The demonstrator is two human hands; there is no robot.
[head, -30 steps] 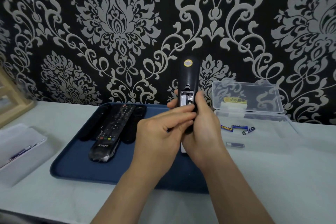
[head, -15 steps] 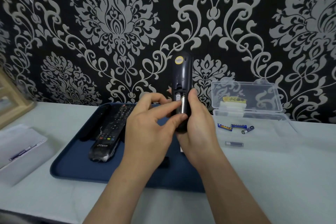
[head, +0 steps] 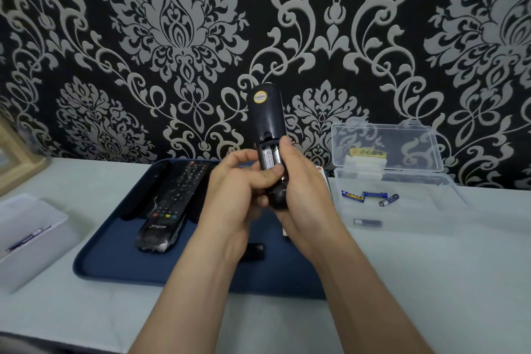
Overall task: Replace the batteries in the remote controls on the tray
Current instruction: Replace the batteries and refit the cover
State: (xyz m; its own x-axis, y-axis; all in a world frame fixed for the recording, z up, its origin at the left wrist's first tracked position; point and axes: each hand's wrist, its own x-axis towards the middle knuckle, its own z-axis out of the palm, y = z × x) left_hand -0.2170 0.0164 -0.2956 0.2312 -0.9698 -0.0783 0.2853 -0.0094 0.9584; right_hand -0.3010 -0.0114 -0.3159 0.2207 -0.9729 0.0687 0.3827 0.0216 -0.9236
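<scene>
Black remote (head: 265,115): upright above the blue tray (head: 115,261), back toward the camera, battery bay open, one battery (head: 276,156) seated inside.
Right hand (head: 304,195): wrapped round the remote's lower half.
Left hand (head: 232,198): fingers curled, thumb at the bay's lower end; pinching or only pressing, cannot tell.
Tray: other remotes (head: 172,198) lying flat.
Clear box (head: 431,181): open, right of the tray, loose batteries (head: 367,222) inside.

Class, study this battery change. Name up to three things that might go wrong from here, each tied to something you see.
The right hand holds the remote upright above the tray; the left hand pushing on the battery might knock it loose.
The battery's markings are unreadable, so it may go in reversed.
In the clear box, loose batteries could be mixed, old with new.
</scene>
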